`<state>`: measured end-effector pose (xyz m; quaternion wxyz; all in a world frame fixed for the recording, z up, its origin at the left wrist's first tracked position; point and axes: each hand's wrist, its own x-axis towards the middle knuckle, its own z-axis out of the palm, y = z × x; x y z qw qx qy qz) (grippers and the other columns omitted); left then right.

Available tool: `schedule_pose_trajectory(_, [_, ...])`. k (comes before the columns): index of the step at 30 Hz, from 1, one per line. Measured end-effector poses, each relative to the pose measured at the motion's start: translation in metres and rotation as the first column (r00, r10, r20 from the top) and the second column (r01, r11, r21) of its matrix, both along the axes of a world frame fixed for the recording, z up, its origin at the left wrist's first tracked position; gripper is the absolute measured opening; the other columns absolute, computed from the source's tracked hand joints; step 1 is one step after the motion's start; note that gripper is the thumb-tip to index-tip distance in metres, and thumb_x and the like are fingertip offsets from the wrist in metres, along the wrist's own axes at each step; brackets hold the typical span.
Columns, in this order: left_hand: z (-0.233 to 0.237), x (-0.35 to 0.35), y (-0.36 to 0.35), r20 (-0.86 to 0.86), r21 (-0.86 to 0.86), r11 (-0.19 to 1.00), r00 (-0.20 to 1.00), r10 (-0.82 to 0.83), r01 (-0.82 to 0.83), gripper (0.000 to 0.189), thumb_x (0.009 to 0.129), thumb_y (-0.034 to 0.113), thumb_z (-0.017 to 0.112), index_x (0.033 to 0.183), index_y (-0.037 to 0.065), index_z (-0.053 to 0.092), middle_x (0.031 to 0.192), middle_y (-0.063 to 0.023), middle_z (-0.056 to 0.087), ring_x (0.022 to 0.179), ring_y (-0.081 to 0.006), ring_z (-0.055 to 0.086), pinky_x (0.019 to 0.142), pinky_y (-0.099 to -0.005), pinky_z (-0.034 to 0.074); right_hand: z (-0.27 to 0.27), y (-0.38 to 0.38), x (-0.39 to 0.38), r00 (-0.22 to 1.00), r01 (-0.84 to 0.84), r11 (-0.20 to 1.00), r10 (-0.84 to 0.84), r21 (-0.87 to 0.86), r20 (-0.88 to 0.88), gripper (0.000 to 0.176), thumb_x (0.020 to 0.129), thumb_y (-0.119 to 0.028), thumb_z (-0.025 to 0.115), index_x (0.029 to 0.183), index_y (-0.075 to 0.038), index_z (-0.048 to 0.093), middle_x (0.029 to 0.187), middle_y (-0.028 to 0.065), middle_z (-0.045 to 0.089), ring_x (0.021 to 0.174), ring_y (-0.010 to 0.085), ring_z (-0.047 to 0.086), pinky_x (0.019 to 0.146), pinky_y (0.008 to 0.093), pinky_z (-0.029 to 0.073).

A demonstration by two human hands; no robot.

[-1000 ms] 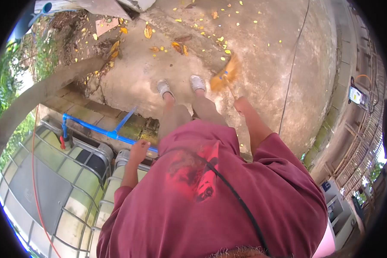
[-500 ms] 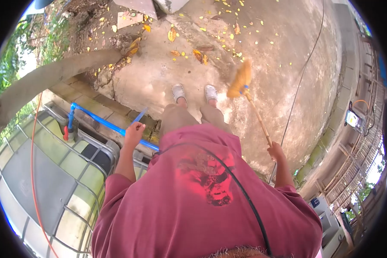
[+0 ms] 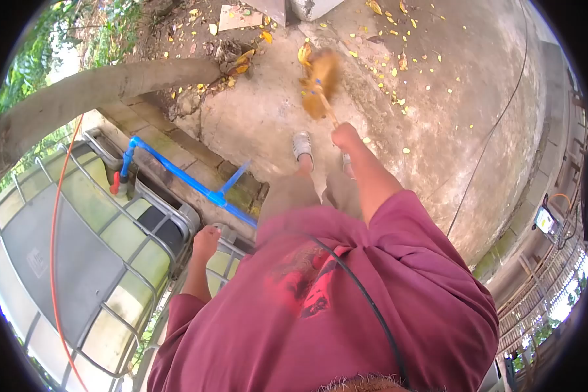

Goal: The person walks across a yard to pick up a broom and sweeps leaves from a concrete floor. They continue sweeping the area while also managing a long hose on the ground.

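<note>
My right hand [image 3: 348,137] is wrapped round the wooden handle of a broom [image 3: 321,73] and reaches out in front of my feet. The broom's tan bristle head is smeared by motion over the concrete, beside some yellow-brown leaves [image 3: 305,53]. My left hand [image 3: 206,241] hangs at my left side with its fingers curled in, and I see nothing in it. It is close to the metal cage of a large water tank [image 3: 127,261] and below a blue pipe [image 3: 176,171].
Dry leaves [image 3: 402,62] lie scattered on the concrete floor [image 3: 431,130]. A thick trunk [image 3: 104,88] leans across the left. An orange cord [image 3: 53,242] crosses the tank. A thin dark cable [image 3: 493,130] runs along the right. Flat slabs [image 3: 240,18] lie ahead.
My right hand has swung the broom from the right across to the front of my feet. My left hand has dropped lower, away from the blue pipe. The view has shifted somewhat.
</note>
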<state>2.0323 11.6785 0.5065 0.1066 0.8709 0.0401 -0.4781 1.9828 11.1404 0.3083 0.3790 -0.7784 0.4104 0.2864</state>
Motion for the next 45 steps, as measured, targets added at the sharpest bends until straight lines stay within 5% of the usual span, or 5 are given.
schedule_pose_trajectory(10, [-0.052,0.019,-0.02,0.082,-0.195,0.967,0.985,-0.152,0.166,0.033,0.094,0.034,0.065,0.099,0.002,0.069,0.076,-0.0152,0.07,0.074,-0.0309,0.07,0.072,-0.041,0.053,0.088,-0.016,-0.062,0.966,-0.092,0.951,0.012,0.295,0.26,0.036,0.084,-0.02,0.063,0.118,-0.007,0.064,0.079,0.0152,0.065,0.072,0.0267,0.063,0.069,0.04,0.049])
schedule_pose_trajectory(25, [-0.067,0.101,-0.166,0.072,-0.219,0.907,0.933,-0.353,0.36,0.035,0.094,0.036,0.065,0.101,0.002,0.07,0.086,-0.0171,0.072,0.081,-0.0329,0.071,0.075,-0.0421,0.053,0.167,0.017,-0.552,0.594,0.542,0.829,-0.493,-0.137,-0.636,0.023,0.085,-0.009,0.062,0.102,0.004,0.068,0.072,0.0186,0.068,0.055,0.0273,0.067,0.051,0.0404,0.053])
schedule_pose_trajectory(29, [-0.024,0.071,-0.19,0.062,-0.16,0.913,0.927,-0.371,0.376,0.036,0.094,0.037,0.067,0.101,0.002,0.07,0.086,-0.0169,0.073,0.083,-0.0316,0.071,0.077,-0.0408,0.053,0.03,0.017,-0.54,0.82,0.026,0.983,0.084,0.184,-0.566,0.023,0.082,-0.012,0.054,0.072,0.001,0.069,0.057,0.017,0.064,0.053,0.0275,0.069,0.048,0.0429,0.052])
schedule_pose_trajectory(31, [-0.023,0.05,-0.18,0.064,-0.125,0.889,0.898,-0.436,0.441,0.035,0.093,0.037,0.067,0.101,0.003,0.07,0.088,-0.017,0.073,0.085,-0.0324,0.071,0.078,-0.0413,0.053,0.043,0.027,-0.459,0.597,0.753,0.657,-0.696,-0.021,-0.399,0.021,0.084,-0.006,0.049,0.089,0.007,0.063,0.06,0.0145,0.06,0.046,0.0274,0.06,0.041,0.0426,0.045])
schedule_pose_trajectory(45, [0.011,-0.064,-0.301,0.115,-0.238,0.782,0.816,-0.567,0.576,0.034,0.092,0.034,0.067,0.106,0.004,0.07,0.097,-0.0179,0.073,0.093,-0.0321,0.071,0.082,-0.0415,0.053,0.196,-0.03,-0.531,0.707,0.672,0.664,-0.707,0.328,-0.019,0.049,0.085,-0.011,0.068,0.134,-0.012,0.059,0.07,0.0015,0.054,0.053,0.0121,0.05,0.048,0.0314,0.041])
